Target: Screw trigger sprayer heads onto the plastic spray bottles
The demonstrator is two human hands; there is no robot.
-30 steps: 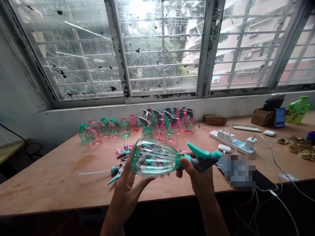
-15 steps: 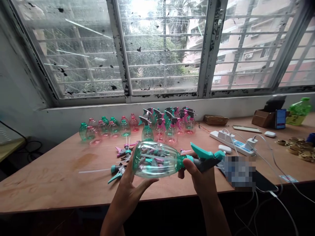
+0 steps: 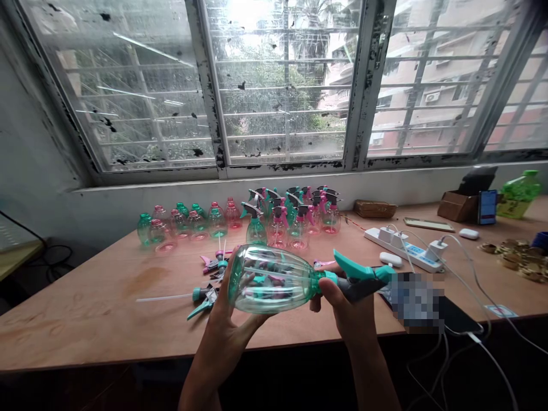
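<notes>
A clear teal spray bottle (image 3: 274, 279) lies sideways in the air above the table's front edge. My left hand (image 3: 229, 325) cups its wide base end, fingers wrapped round it. My right hand (image 3: 349, 311) is closed on the bottle's neck and the teal and grey trigger head (image 3: 357, 277), which points right. Loose trigger heads with thin dip tubes (image 3: 205, 285) lie on the wooden table (image 3: 98, 314) just behind my left hand.
Uncapped green and pink bottles (image 3: 188, 224) stand at the back, with several capped spray bottles (image 3: 295, 214) beside them. A power strip (image 3: 406, 246) with cables, a phone (image 3: 487, 206), a cardboard box (image 3: 458, 204) and gold pieces (image 3: 518, 256) sit at the right.
The bottle and both hands have drifted slightly to the right and a little higher; the grip on the bottle is the same.
</notes>
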